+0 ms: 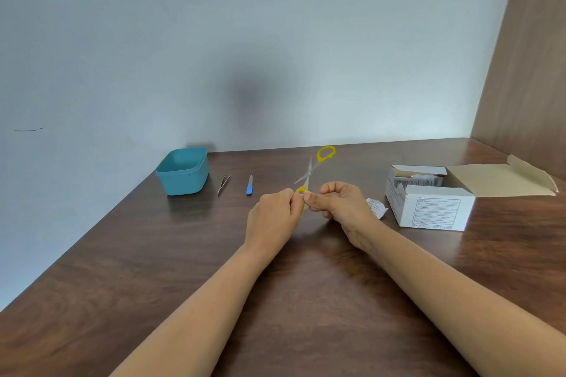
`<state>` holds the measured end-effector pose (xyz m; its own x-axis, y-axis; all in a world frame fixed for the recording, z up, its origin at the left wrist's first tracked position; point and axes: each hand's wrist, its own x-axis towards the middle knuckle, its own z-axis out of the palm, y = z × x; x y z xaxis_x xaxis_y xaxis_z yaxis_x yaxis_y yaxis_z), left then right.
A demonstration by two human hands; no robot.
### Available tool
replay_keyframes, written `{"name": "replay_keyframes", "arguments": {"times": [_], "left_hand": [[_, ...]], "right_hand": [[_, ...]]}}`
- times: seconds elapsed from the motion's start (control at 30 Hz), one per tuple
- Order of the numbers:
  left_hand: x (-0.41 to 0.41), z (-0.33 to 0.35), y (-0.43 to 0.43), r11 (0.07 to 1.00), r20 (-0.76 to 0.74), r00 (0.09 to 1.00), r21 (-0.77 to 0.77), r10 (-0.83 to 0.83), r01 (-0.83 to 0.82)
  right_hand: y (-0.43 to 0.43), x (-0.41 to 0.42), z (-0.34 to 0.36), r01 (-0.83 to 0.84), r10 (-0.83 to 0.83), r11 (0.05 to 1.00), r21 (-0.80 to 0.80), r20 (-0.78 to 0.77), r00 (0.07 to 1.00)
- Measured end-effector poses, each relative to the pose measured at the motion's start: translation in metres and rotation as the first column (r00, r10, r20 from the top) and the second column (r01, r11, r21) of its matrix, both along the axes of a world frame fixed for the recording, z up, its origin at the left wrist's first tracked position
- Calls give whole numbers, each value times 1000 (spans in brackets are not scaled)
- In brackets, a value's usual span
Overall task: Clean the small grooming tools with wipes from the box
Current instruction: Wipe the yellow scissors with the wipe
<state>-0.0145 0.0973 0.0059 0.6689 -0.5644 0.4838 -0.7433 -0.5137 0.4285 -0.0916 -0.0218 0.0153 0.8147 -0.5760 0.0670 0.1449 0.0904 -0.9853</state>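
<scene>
Operator: Tabletop, read from the left: a teal plastic tub (pixel 182 171), slim metal tweezers (pixel 224 184), then a blue-handled nail file (pixel 250 185), each lying apart on the dark wooden table (pixel 153 254).

Listener: And the hands?

Operator: At centre. My left hand (pixel 274 217) pinches the lower loop of the yellow-handled steel scissors (pixel 311 171), held above the table with blades spread. My right hand (pixel 340 205) pinches a small white wipe (pixel 306 194) against that same loop. Just beside that hand lies a crumpled white scrap (pixel 377 207), then the open white cardboard box (pixel 435 208) with packets inside.

Listener: How far along?

Operator: Early, I judge. The scissors are the tool in hand. The tweezers and file lie untouched near the tub, so both seem left to do.

Listener: Anything unclear?

Operator: The wipe is mostly hidden between my fingers, so I cannot tell how much of the handle it covers. Whether the scrap is a wrapper or a spent wipe, I cannot say. The box print is too small to read.
</scene>
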Motion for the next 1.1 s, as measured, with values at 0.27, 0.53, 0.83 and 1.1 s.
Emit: {"name": "replay_keyframes", "arguments": {"times": [0.27, 0.53, 0.83, 1.1], "left_hand": [[-5, -2, -2, 989, -27, 989, 29, -145, 146], [-8, -2, -3, 981, 14, 985, 93, -169, 167], [-6, 0, -1, 990, 47, 991, 80, -125, 121], [-11, 1, -3, 981, 6, 985, 96, -172, 170]], "right_hand": [[-7, 1, -3, 90, -142, 955, 281, 170, 975], [-10, 3, -6, 228, -359, 873, 430, 251, 899], [-5, 4, -6, 144, -188, 960, 240, 172, 967], [-21, 4, -6, 201, -358, 849, 489, 253, 899]]}}
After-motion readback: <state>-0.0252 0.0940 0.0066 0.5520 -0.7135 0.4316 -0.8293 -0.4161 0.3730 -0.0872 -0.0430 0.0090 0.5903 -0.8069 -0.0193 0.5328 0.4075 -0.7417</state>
